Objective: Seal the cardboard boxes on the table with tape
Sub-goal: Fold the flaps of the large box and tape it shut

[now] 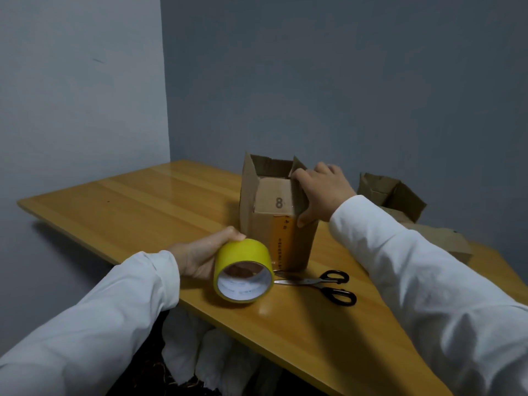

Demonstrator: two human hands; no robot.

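The cardboard box (281, 221) I am working on stands upright near the middle of the tabletop (143, 201), a little toward the far edge. Its top flaps are not taped: the left flap stands up, the near one is folded down and shows a printed "8", and an orange strip with small print runs down its front face. I cannot see into it from here. My right hand (321, 190) rests on the box's right top edge, fingers curled over the right flap and thumb pressed against the front corner, gripping it.

My left hand (200, 257) is closed round the roll of yellow tape (243, 271), holding it just beside the box's lower left front corner, close to the near edge of the tabletop. The roll's open core faces me, pale inside.

A pair of scissors (320, 284) with black handles lies flat on the tabletop right in front of the box, the blades pointing left toward the roll, the tips just beside it.

Toward the far right corner, behind my right sleeve (414, 267), sits a second cardboard box (391, 192) with its flaps open; more brown cardboard (445, 238) lies in front of it, partly hidden by the sleeve. Grey walls (314, 81) meet behind the tabletop.
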